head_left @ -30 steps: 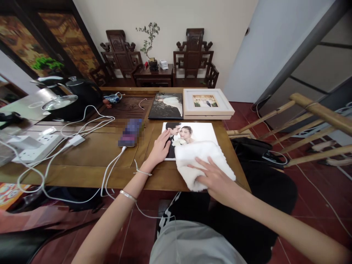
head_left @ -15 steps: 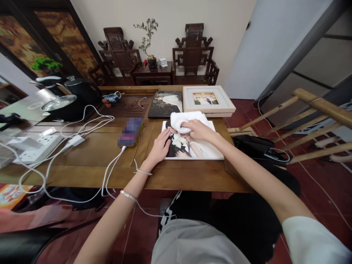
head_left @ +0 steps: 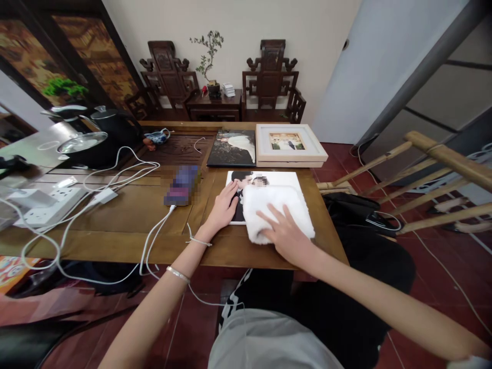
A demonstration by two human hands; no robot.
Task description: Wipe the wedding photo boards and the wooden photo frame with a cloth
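Observation:
A white-edged photo panel [head_left: 282, 177] with a picture of two people lies flat near the table's front edge. My left hand [head_left: 223, 207] rests on its left border, fingers stretched out, holding nothing. Over the panel's lower right part is a folded fluffy white towel [head_left: 265, 197], which overhangs the panel's front edge. My right hand [head_left: 288, 233] holds this towel from above; its fingers are spread over the top and the thumb is at the fold. The towel hides much of the picture.
Behind the panel lie a dark photo panel [head_left: 232, 148] and a white framed picture [head_left: 292, 146]. To the left are a phone [head_left: 182, 184] on a charging cable, a power strip [head_left: 49, 205] and a black kettle [head_left: 111, 128]. A bamboo rack [head_left: 426, 143] stands at the right.
My right hand has pulled the towel toward me from the panel's top to its lower right, uncovering the upper part. My left hand has stayed in place.

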